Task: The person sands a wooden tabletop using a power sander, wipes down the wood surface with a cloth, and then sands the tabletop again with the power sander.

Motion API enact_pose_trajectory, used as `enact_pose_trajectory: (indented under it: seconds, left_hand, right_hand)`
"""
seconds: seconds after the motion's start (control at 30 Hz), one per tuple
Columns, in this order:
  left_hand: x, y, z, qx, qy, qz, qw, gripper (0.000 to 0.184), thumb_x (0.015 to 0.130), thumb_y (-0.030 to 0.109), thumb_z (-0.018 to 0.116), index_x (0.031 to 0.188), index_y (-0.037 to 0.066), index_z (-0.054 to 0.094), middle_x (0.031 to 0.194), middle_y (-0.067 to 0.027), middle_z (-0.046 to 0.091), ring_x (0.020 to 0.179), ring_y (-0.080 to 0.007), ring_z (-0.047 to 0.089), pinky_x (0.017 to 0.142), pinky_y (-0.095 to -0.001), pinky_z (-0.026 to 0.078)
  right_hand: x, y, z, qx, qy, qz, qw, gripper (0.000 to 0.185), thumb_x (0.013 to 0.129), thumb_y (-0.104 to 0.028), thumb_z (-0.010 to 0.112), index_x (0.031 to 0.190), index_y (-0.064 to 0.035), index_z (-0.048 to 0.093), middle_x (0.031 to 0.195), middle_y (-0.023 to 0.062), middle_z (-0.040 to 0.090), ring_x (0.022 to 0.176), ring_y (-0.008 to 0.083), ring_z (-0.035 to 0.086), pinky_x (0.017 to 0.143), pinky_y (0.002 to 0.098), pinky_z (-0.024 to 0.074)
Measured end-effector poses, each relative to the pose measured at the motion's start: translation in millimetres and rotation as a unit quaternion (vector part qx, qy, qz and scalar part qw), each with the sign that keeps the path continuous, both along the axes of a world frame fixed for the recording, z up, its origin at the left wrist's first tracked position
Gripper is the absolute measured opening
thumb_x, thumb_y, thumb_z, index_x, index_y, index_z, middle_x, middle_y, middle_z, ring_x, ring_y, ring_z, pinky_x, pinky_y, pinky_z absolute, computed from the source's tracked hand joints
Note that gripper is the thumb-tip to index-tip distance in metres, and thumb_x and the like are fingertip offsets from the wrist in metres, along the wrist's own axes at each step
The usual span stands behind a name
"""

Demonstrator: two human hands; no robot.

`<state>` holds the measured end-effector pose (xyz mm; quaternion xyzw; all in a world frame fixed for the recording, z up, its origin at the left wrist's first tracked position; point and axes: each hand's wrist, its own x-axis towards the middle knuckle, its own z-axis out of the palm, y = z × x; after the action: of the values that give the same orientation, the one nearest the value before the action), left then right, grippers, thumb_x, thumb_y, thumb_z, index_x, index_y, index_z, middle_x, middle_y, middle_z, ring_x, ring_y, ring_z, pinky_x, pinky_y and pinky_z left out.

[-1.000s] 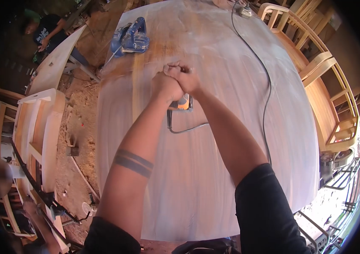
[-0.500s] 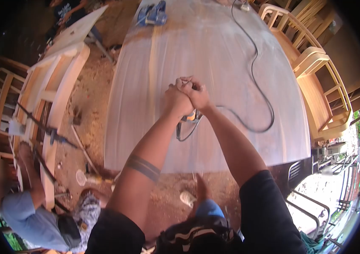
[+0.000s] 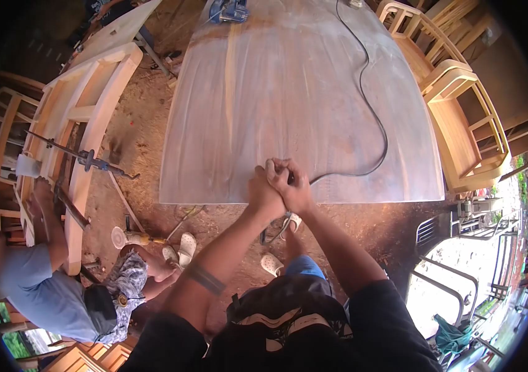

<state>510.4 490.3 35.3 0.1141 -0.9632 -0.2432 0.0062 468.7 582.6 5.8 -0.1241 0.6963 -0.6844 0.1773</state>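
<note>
My left hand (image 3: 266, 192) and my right hand (image 3: 296, 186) are clasped together, fingers wrapped over each other. Under them is what looks like a corded sander, almost wholly hidden by the hands and forearms. Its black cord (image 3: 385, 139) runs from beside my right hand across a wide, dusty wooden tabletop (image 3: 313, 105). Both hands are at the tabletop's near edge, with the forearms stretched over the floor.
A blue power tool (image 3: 230, 11) rests at the tabletop's far left. Leftward, a person in a blue shirt (image 3: 34, 279) works at a wooden frame (image 3: 90, 130) bearing a bar clamp (image 3: 87, 161). A round-headed tool (image 3: 129, 238) lies on the floor. Wooden chairs (image 3: 462, 124) stand right.
My clasped hands have come back toward my body, from the tabletop's middle to its near edge, and the cord trails along. The view has shifted, showing more floor near my feet.
</note>
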Motion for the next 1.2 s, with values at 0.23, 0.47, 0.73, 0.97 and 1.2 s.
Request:
enact_pose_trajectory:
  seconds: [0.23,0.47,0.73,0.97,1.2]
  left_hand:
    - [-52,1,-32,-0.016,-0.005,0.013,1.0,0.05,0.075,0.031,0.071,0.118,0.009,0.058,0.117,-0.0154,0.058,0.089,-0.0358,0.06,0.072,-0.0459,0.055]
    - [-196,-31,-5,-0.038,-0.062,-0.016,0.997,0.041,0.084,0.025,0.064,0.12,0.008,0.055,0.116,-0.025,0.056,0.095,-0.038,0.064,0.078,-0.0442,0.056]
    - [-372,-82,0,-0.117,-0.038,-0.02,0.992,0.039,0.078,0.021,0.066,0.116,0.012,0.061,0.118,-0.013,0.062,0.102,-0.0351,0.06,0.085,-0.0413,0.054]
    - [-504,-145,-10,-0.159,-0.013,-0.014,0.987,0.038,0.079,0.027,0.063,0.116,0.018,0.064,0.112,-0.009,0.069,0.101,-0.0266,0.067,0.086,-0.0387,0.054]
    - [-614,-196,-17,-0.186,-0.037,-0.001,0.982,0.043,0.08,0.032,0.064,0.121,0.022,0.063,0.113,-0.0069,0.071,0.101,-0.0253,0.068,0.083,-0.0355,0.056]
  right_hand:
    - [-52,4,-2,0.002,0.038,0.003,0.999,0.047,0.081,-0.029,0.074,0.115,0.0014,0.064,0.107,0.0157,0.07,0.103,0.0207,0.064,0.092,0.0337,0.0493]
    - [-202,-33,-16,-0.042,0.027,0.0,0.999,0.044,0.081,-0.029,0.074,0.112,0.0012,0.066,0.105,0.0147,0.07,0.102,0.0187,0.064,0.091,0.0331,0.0492]
    - [-387,-92,-21,-0.03,0.048,0.019,0.998,0.049,0.077,-0.035,0.075,0.11,-0.0004,0.068,0.101,0.0147,0.07,0.097,0.02,0.064,0.089,0.0321,0.0494]
    - [-523,-160,-36,-0.069,0.049,0.034,0.996,0.046,0.081,-0.036,0.074,0.109,0.0001,0.068,0.102,0.0117,0.069,0.095,0.0177,0.062,0.087,0.0304,0.0484]
    - [-686,-244,-98,0.035,0.449,0.022,0.893,0.044,0.087,-0.041,0.068,0.107,-0.0016,0.069,0.1,0.0088,0.068,0.094,0.0162,0.062,0.082,0.0318,0.0502]
